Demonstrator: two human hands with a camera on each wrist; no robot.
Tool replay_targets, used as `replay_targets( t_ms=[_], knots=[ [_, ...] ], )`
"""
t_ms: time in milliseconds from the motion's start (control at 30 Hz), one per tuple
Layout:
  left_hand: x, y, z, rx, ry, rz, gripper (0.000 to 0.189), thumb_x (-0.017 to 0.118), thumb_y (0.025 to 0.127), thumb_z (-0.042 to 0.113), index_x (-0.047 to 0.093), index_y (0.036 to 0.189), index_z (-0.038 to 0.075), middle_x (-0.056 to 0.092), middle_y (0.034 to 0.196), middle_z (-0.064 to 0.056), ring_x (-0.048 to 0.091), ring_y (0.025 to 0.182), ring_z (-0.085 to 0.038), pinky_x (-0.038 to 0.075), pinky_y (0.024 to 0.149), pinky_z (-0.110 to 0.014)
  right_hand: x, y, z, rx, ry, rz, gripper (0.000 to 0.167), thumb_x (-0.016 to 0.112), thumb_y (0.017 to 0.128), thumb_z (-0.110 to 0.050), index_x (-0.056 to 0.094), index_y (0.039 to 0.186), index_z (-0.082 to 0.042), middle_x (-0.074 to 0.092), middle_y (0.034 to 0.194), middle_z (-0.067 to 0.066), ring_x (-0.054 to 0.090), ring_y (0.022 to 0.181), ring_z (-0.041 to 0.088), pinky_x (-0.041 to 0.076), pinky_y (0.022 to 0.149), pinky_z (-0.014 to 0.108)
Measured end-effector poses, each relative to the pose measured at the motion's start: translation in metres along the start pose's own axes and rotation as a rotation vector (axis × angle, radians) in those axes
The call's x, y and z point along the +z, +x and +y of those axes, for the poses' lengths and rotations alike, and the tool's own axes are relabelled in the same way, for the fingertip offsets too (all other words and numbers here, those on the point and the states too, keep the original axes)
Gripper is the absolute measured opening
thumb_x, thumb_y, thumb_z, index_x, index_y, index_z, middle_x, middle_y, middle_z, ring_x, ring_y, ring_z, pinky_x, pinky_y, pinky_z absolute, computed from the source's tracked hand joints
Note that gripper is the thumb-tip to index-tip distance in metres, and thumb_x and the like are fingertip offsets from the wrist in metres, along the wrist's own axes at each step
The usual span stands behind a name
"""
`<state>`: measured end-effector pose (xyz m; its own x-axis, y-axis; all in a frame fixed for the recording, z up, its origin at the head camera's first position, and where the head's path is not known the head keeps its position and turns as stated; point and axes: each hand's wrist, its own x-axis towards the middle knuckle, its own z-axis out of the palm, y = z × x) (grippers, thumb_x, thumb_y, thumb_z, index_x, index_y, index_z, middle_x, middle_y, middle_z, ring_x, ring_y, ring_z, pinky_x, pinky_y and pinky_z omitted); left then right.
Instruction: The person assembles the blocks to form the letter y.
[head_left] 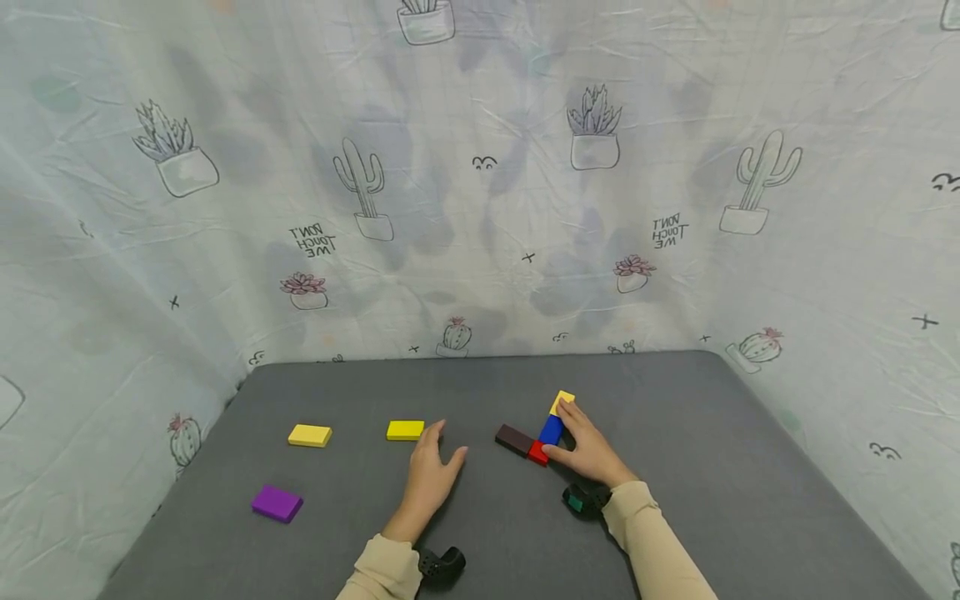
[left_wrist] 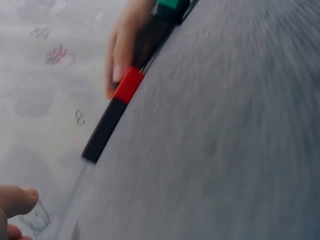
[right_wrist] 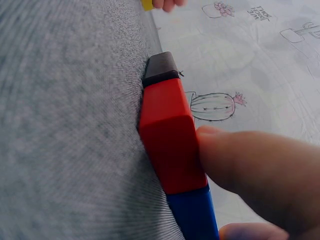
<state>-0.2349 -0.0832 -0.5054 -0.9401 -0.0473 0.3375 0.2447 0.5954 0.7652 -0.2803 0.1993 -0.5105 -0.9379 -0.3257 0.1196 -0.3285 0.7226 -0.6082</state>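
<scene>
My right hand [head_left: 592, 450] spans a joined row of flat rectangular blocks, its thumb on the red block [right_wrist: 170, 135] and its fingertips on the pale yellow block [head_left: 564, 397]. Between those two lies the blue block [head_left: 551, 431]. From the red block, a dark brown block [head_left: 514, 440] runs off to the left at an angle, making a bent line. My left hand [head_left: 431, 475] is held over the table with thumb and fingers apart and nothing between them. Its fingertips come close to the right end of a bright yellow block [head_left: 405, 431].
Another pale yellow block [head_left: 310, 436] lies farther left on the grey table [head_left: 480, 533], with a purple block [head_left: 277, 503] nearer the front. A patterned cloth [head_left: 480, 208] hangs behind the table and along its sides. Each wrist wears a black device.
</scene>
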Motion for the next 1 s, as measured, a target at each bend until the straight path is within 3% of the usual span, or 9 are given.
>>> replay_targets(
  t_ms=[233, 433, 667, 1000],
  knots=[
    [-0.015, -0.001, -0.009, -0.019, -0.022, 0.126, 0.050, 0.067, 0.088, 0.010, 0.047, 0.130, -0.006, 0.053, 0.121, -0.022, 0.055, 0.111, -0.035, 0.049, 0.093, -0.046, -0.001, -0.001, 0.000, 0.008, 0.013, -0.006, 0.086, 0.063, 0.087, -0.047, 0.025, 0.149, 0.000, 0.017, 0.157, 0.018, 0.013, 0.144, 0.039, 0.024, 0.111, 0.060],
    [-0.025, 0.003, -0.016, -0.038, -0.002, 0.241, 0.054, 0.068, 0.086, 0.008, 0.044, 0.133, -0.008, 0.047, 0.127, -0.025, 0.050, 0.117, -0.039, 0.044, 0.097, -0.053, 0.001, -0.001, 0.003, 0.003, 0.005, -0.007, 0.086, 0.063, 0.087, -0.047, 0.025, 0.149, 0.000, 0.017, 0.157, 0.018, 0.013, 0.144, 0.040, 0.024, 0.111, 0.060],
    [-0.035, 0.009, -0.029, -0.139, 0.012, 0.234, 0.062, 0.065, 0.088, 0.008, 0.034, 0.139, -0.011, 0.036, 0.136, -0.029, 0.038, 0.127, -0.044, 0.035, 0.104, -0.058, 0.001, -0.001, 0.002, 0.003, 0.006, -0.004, 0.086, 0.062, 0.087, -0.048, 0.025, 0.149, 0.000, 0.018, 0.157, 0.018, 0.014, 0.144, 0.040, 0.023, 0.111, 0.060],
    [-0.031, 0.017, -0.033, -0.225, 0.086, 0.198, 0.080, 0.071, 0.085, 0.024, 0.028, 0.138, -0.019, 0.028, 0.140, -0.037, 0.034, 0.127, -0.053, 0.037, 0.100, -0.061, 0.001, 0.001, 0.001, 0.002, 0.023, -0.001, 0.087, 0.063, 0.087, -0.047, 0.025, 0.149, -0.001, 0.017, 0.157, 0.018, 0.011, 0.144, 0.040, 0.024, 0.110, 0.062]
  ],
)
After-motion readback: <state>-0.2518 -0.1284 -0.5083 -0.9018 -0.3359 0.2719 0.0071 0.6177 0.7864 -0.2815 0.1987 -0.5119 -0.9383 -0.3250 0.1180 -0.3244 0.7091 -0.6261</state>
